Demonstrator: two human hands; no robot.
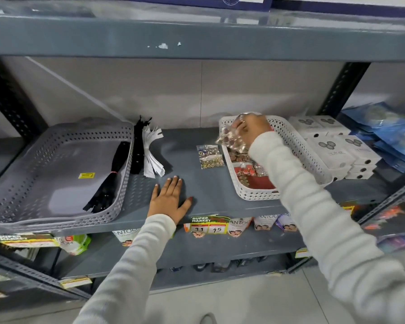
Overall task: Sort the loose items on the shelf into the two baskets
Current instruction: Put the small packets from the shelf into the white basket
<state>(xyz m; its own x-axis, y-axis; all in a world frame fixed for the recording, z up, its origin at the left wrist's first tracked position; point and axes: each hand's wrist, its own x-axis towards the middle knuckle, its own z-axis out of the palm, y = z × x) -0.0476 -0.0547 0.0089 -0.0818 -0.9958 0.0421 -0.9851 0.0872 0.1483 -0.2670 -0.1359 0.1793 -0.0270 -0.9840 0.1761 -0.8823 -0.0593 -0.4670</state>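
A grey perforated basket (28, 183) stands at the shelf's left with a bundle of black zippers (110, 176) inside. A white perforated basket (299, 146) on the right holds several packets of beads and buttons. My right hand (253, 129) hovers over the white basket, shut on a clear packet of brownish beads (229, 140). My left hand (168, 199) lies flat and open on the shelf's front edge. Loose between the baskets lie a black zipper bundle (137, 148), a white zipper bundle (151, 155) and two small bead packets (209, 156).
White boxes (337, 146) are stacked right of the white basket, with blue packets (384, 134) beyond them. The grey shelf board (208, 197) carries price tags (208, 225) on its front lip. Black uprights and an upper shelf frame the space; packets hang below.
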